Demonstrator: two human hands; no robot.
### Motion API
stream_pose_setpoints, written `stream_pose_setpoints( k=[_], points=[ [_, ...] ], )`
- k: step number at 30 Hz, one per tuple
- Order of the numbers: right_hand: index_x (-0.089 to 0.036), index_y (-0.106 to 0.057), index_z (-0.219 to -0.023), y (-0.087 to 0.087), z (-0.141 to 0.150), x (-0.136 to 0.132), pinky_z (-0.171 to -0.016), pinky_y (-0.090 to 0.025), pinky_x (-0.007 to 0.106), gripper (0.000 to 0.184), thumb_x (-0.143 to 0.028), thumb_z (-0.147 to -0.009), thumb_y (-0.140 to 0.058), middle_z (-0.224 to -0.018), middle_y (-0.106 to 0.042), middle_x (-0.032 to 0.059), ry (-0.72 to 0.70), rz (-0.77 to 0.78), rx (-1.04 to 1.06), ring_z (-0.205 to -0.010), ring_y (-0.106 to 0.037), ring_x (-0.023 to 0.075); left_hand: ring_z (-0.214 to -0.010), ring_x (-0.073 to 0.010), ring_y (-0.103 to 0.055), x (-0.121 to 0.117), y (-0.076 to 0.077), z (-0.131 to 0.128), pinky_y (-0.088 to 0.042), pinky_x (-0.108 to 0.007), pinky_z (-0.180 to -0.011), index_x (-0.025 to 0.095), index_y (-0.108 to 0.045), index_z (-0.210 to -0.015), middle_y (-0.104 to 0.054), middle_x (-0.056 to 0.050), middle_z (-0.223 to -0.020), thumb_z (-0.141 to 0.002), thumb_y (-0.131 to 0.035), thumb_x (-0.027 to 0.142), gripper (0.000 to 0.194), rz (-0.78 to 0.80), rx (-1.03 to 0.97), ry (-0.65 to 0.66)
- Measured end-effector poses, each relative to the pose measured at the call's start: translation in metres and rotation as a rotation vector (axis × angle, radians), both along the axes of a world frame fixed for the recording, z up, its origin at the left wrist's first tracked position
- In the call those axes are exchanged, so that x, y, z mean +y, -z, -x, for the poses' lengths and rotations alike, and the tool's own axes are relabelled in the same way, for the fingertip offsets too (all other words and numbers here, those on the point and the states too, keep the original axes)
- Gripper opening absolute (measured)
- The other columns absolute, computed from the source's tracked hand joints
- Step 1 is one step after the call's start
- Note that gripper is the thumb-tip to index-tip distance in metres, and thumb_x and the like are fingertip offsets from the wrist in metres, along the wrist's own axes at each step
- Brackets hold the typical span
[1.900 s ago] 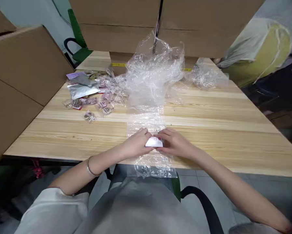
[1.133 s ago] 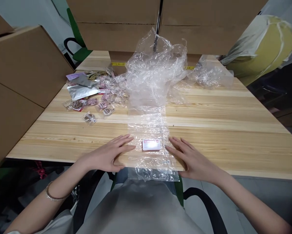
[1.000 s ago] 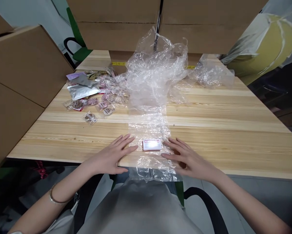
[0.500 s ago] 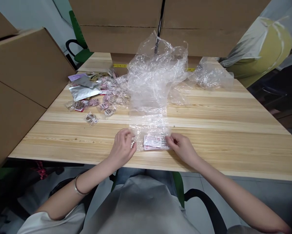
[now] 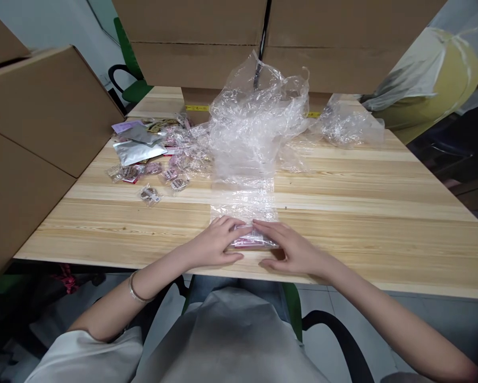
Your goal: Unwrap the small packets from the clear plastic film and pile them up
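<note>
A strip of clear plastic film [image 5: 242,196] runs from a crumpled heap of the same film [image 5: 258,117] toward me. At its near end, pink-and-white printed packets [image 5: 249,243] lie under or inside the film; my fingers partly cover them. My left hand [image 5: 218,242] rests on the left side of this end, fingers stretched out and thumb apart. From the right, my right hand [image 5: 288,246] lies over the other side in the same way, its thumb near the table edge. Neither hand is closed around anything.
Small wrapped pieces [image 5: 150,195] and a silver pouch [image 5: 139,152] lie in a pile at the left. More crumpled film [image 5: 350,125] sits at the back right. Large cardboard boxes [image 5: 47,101] stand along the left and back of the wooden table [image 5: 362,223].
Both hands have moved inward over the packets from the film's two side edges. Their fingers have gone from curled to stretched out. The packets are now more covered.
</note>
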State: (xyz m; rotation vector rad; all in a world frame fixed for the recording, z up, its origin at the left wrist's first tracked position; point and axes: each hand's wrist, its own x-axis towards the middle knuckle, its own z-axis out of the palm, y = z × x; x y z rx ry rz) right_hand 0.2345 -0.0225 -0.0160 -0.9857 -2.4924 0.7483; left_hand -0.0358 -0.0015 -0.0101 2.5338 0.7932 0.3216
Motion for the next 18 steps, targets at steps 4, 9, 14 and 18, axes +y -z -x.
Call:
stream_pose_setpoints(
  k=[4,9,14,18],
  points=[
    [-0.027,-0.044,-0.144,-0.004,0.007,0.005,-0.095,-0.049,0.047,0.059,-0.048,-0.092,-0.059,-0.132,-0.062,0.0093,0.095,0.118,0.051,-0.113,-0.059,0.0261,-0.120,-0.0249,-0.048,0.005,0.003,0.001,-0.043,-0.041,-0.101,0.031,-0.050,-0.140,-0.054,-0.009,-0.128,-0.092,-0.060,0.046,0.051,0.109,-0.092,-0.007],
    [-0.025,-0.061,-0.124,-0.006,0.014,0.004,-0.085,-0.052,0.043,0.042,-0.046,-0.088,-0.066,-0.107,-0.070,0.0077,0.106,0.090,0.063,-0.096,-0.063,0.0240,-0.114,-0.0236,-0.050,-0.005,0.008,0.001,-0.044,-0.039,-0.098,0.027,-0.050,-0.140,-0.056,-0.010,-0.123,-0.096,-0.054,0.039,0.045,0.011,-0.087,-0.014],
    [-0.022,-0.054,-0.133,0.004,0.012,-0.009,-0.091,-0.053,0.047,0.043,-0.033,-0.093,-0.060,-0.122,-0.067,0.0121,-0.002,-0.174,0.043,-0.110,-0.063,0.0268,-0.115,-0.0266,-0.051,-0.014,0.005,0.004,-0.044,-0.043,-0.099,0.024,-0.047,-0.141,-0.059,-0.011,-0.121,-0.099,-0.050,0.035,0.044,-0.143,-0.019,0.031],
    [-0.015,-0.051,-0.138,0.012,0.012,-0.017,-0.090,-0.056,0.048,0.044,-0.019,-0.094,-0.051,-0.130,-0.063,0.0179,-0.038,-0.370,-0.040,-0.113,-0.064,0.0297,-0.117,-0.0285,-0.050,-0.020,-0.002,0.002,-0.046,-0.042,-0.098,0.018,-0.042,-0.143,-0.058,-0.015,-0.123,-0.094,-0.049,0.019,0.050,-0.193,0.072,0.084]
  ],
)
